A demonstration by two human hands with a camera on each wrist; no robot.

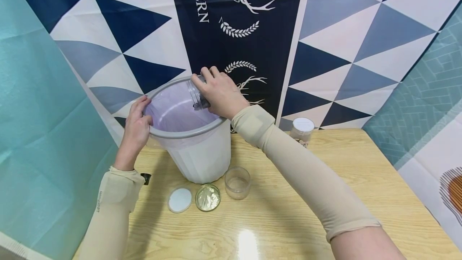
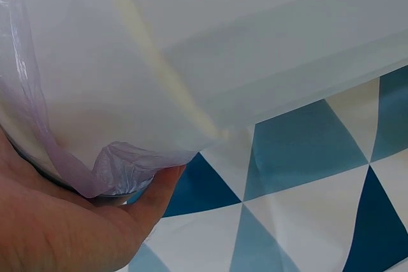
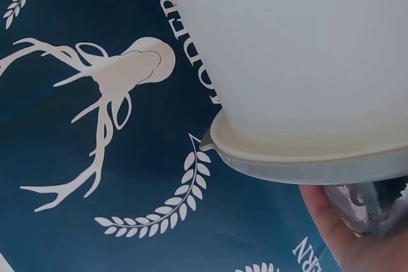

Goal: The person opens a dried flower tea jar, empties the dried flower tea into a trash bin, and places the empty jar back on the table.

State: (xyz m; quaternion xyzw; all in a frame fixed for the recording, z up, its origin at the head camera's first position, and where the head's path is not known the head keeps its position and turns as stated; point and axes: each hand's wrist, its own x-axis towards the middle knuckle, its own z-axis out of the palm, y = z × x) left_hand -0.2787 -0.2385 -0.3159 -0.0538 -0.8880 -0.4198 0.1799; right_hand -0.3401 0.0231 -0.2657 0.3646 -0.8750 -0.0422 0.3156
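A white trash bin [image 1: 202,157] with a grey rim and a thin purple liner [image 1: 169,109] stands tilted on the table. My left hand [image 1: 134,127] grips its rim at the left, with the liner's folded edge [image 2: 121,169] beside the thumb in the left wrist view. Over the bin's right side, my right hand [image 1: 224,94] holds a clear jar [image 1: 195,95] tipped on its side, its mouth facing into the bin. Something dark shows inside the jar, partly hidden by the fingers. The right wrist view catches the jar [image 3: 360,211] just beyond the rim.
In front of the bin lie a white round lid [image 1: 179,200], a gold-coloured round lid [image 1: 207,197] and a clear round container [image 1: 237,185]. A white-topped jar [image 1: 302,129] stands at the back right of the wooden table [image 1: 310,212]. A patterned cloth [image 1: 328,31] hangs behind.
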